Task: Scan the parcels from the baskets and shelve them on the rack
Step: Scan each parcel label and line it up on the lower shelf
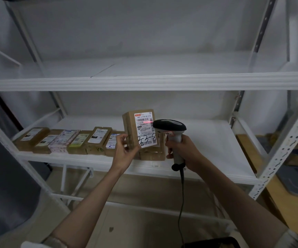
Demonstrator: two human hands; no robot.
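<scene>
My left hand [125, 149] holds a small brown cardboard parcel [130, 127] upright in front of the rack's middle shelf [207, 140]. Its white label faces me, with "3-3-8" handwritten on it. My right hand [182, 151] grips a black and grey corded barcode scanner [169, 127] just right of the parcel. A red scan line lies across the barcode near the label's top. Several parcels [69, 140] lie in a row on the shelf's left half, and another box [151, 153] sits behind the held parcel.
The upper shelf [144, 81] holds nothing in view. The rack's perforated white upright [284, 149] stands at the right, with cardboard and grey items beyond it. The scanner cable [181, 203] hangs down between my arms. Tiled floor shows below.
</scene>
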